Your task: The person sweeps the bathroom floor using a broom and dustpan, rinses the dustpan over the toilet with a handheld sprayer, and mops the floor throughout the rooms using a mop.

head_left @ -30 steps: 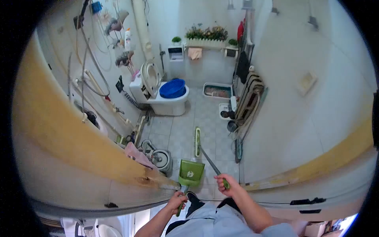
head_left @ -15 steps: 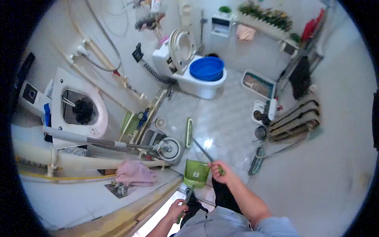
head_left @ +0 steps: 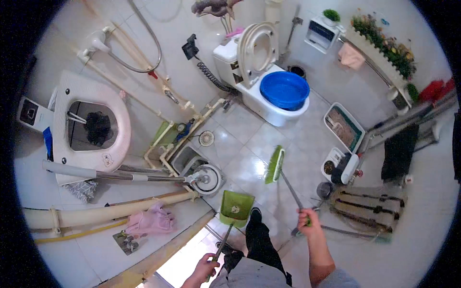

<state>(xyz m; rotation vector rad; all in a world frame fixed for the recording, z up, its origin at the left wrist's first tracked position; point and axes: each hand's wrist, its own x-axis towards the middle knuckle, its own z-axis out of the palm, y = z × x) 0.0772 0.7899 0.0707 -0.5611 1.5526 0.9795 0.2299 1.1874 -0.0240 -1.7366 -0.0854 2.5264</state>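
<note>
My right hand (head_left: 309, 222) is closed round the handle end of a broom (head_left: 275, 164). Its green and white head rests on the tiled floor, ahead and to the left of that hand. My left hand (head_left: 205, 268) grips the long handle of a green dustpan (head_left: 237, 206), whose pan lies on the floor just in front of my feet with its mouth facing away from me. Some small pale bits show in the pan, too small to name. A gap of bare tile separates the broom head from the dustpan.
A mop bucket (head_left: 207, 179) with a mop leaning across it stands left of the dustpan. Ahead is a toilet (head_left: 269, 111) bearing a blue basin (head_left: 284, 89). A litter tray (head_left: 344, 126) and a pet feeder (head_left: 336, 165) line the right side. A raised sill (head_left: 158, 254) runs at lower left.
The broom has swung to the right, away from the dustpan, with my right hand. One foot has come forward beside the dustpan. The view has turned left.
</note>
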